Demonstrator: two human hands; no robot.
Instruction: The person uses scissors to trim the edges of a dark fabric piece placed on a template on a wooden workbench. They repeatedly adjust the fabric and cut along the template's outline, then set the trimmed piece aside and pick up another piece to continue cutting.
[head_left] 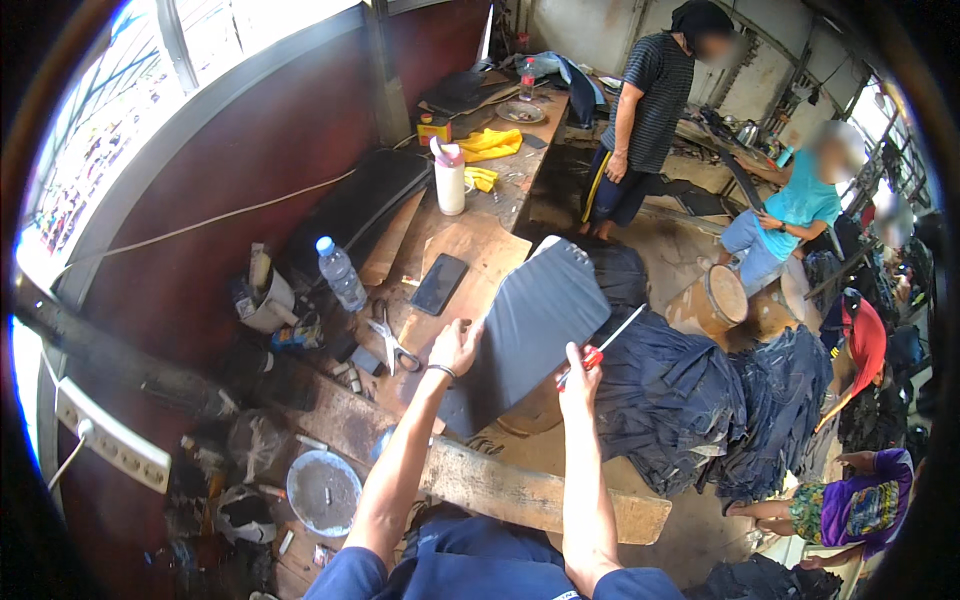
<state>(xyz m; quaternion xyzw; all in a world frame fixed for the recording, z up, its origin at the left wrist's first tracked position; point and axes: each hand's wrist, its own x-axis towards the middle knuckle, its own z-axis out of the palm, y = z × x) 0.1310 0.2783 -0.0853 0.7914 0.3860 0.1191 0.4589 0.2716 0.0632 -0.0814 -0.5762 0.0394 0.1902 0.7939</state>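
Note:
A dark grey panel with a smooth, rounded outline (pixel 535 310) lies tilted across the bench in front of me. My left hand (pixel 457 347) is at its left edge, fingers curled against it. To the right of the panel, my right hand (pixel 579 380) is wrapped around a screwdriver (pixel 594 357) with a red handle. Its thin metal shaft points up and to the right, apart from the panel. Left of my left hand lie scissors (pixel 393 340) with pale handles, and a black phone (pixel 440 284) rests on brown cardboard.
A water bottle (pixel 341 273), a white tumbler (pixel 448 178) and yellow cloth (pixel 490 146) stand or lie along the bench (pixel 505 195). A wooden plank (pixel 520 487) crosses before me. Dark fabric (pixel 670 390) is heaped to the right. Several people are nearby, one standing person (pixel 650 100) beyond the bench.

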